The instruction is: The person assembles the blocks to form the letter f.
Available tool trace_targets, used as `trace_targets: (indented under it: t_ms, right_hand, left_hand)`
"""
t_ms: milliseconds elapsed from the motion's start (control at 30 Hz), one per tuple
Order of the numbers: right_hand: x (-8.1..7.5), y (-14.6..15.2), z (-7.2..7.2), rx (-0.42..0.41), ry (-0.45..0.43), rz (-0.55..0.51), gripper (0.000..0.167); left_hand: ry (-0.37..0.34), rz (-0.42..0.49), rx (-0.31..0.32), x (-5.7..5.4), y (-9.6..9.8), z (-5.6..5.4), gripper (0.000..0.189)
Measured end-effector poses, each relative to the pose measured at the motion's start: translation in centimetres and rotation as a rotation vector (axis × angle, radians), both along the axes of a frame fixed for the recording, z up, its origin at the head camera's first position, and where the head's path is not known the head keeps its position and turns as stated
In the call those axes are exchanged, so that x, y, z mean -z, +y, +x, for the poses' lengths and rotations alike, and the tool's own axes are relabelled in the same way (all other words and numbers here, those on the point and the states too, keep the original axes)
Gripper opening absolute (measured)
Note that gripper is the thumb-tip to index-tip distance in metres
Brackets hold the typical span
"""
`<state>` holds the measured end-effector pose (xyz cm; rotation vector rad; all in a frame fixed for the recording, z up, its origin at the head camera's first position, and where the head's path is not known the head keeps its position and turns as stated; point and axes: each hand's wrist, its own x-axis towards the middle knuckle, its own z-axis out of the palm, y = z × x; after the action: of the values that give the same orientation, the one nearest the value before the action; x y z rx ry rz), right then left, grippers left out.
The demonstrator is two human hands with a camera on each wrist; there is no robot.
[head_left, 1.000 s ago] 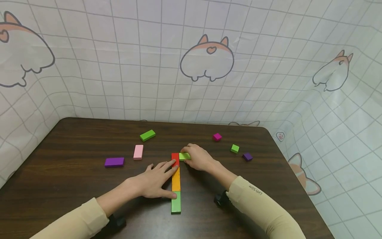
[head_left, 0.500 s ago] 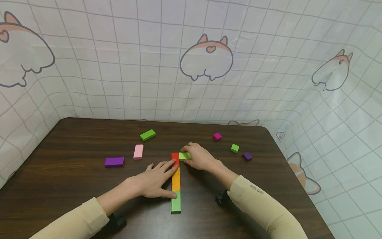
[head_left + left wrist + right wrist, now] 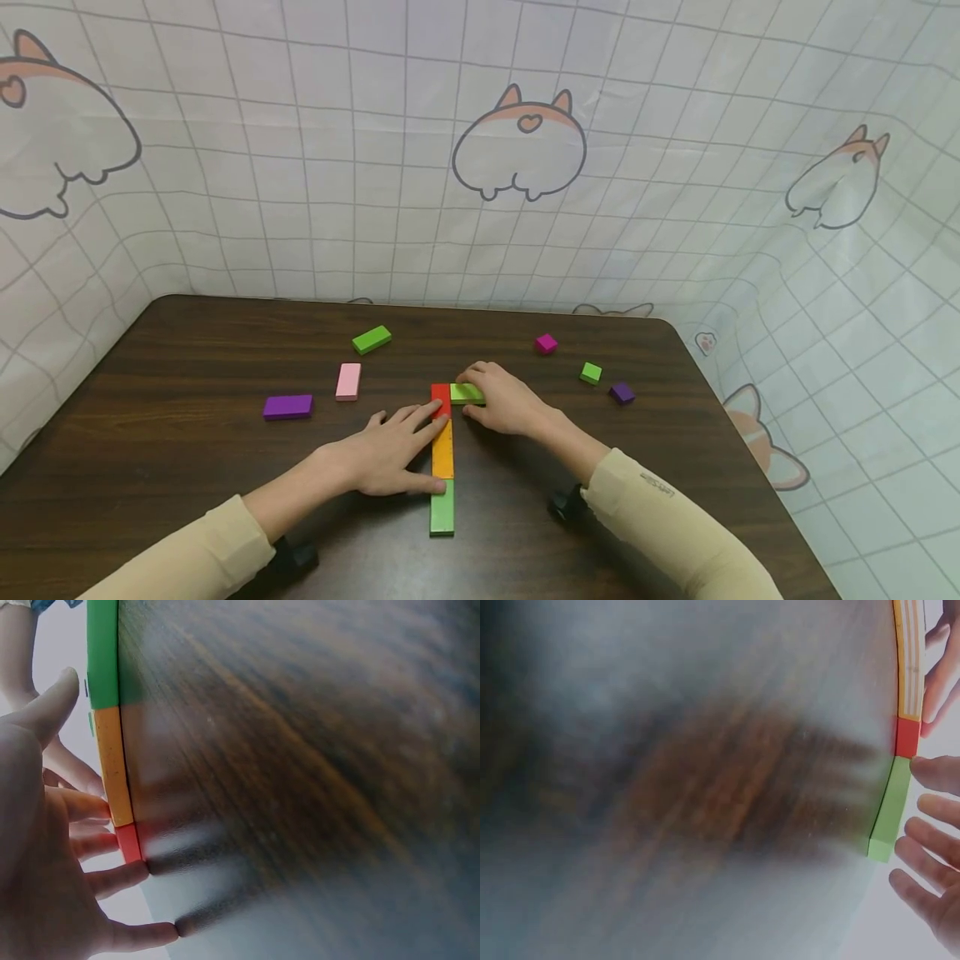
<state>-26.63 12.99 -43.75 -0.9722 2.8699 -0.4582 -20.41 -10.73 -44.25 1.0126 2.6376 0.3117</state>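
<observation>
A red block (image 3: 440, 391), an orange block (image 3: 443, 454) and a green block (image 3: 442, 515) lie end to end in a straight row on the dark wooden table. From the red block's right side a light green block (image 3: 465, 394) extends rightward, forming a corner. My left hand (image 3: 386, 458) rests spread over the row, fingertips on the red block and thumb at the green one. Around the light green block's right part is my right hand (image 3: 506, 402), its fingers loose and spread in the right wrist view, where that block (image 3: 890, 810) shows its full length.
Left of the row lie a purple block (image 3: 288, 407), a pink block (image 3: 348, 382) and a bright green block (image 3: 372, 339). To the right sit small magenta (image 3: 546, 343), green (image 3: 591, 372) and dark purple cubes (image 3: 622, 393). A patterned curtain (image 3: 337, 167) hangs behind the table.
My right hand has loosened and slid slightly right along the light green block, uncovering more of it. The left hand and the blocks stay in place.
</observation>
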Motion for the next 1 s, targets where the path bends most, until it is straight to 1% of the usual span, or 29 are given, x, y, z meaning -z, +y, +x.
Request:
trace_targets:
  t_ms: [233, 433, 600, 767, 1000]
  right_hand:
    - [-0.1, 0.2, 1.0, -0.04, -0.036, -0.003, 0.045]
    - [-0.1, 0.2, 1.7, -0.069, -0.054, 0.006, 0.051]
    - [0.0, 0.1, 2.4, -0.098, -0.068, 0.01, 0.063]
    - [-0.1, -0.1, 3.0, -0.138, -0.069, 0.024, 0.071]
    - [0.0, -0.2, 3.4, -0.192, -0.07, 0.056, 0.084]
  left_hand:
    - [-0.019, 0.065, 0.011, -0.1, -0.4, -0.1, 0.088]
    - [-0.009, 0.101, 0.016, -0.3, -1.0, -0.2, 0.082]
    - [0.001, 0.152, -0.014, -0.3, -2.1, -0.6, 0.079]
    - [0.029, 0.187, -0.038, -0.3, -3.6, -0.8, 0.077]
    - [0.111, 0.259, -0.047, -0.3, -5.6, -1.1, 0.066]
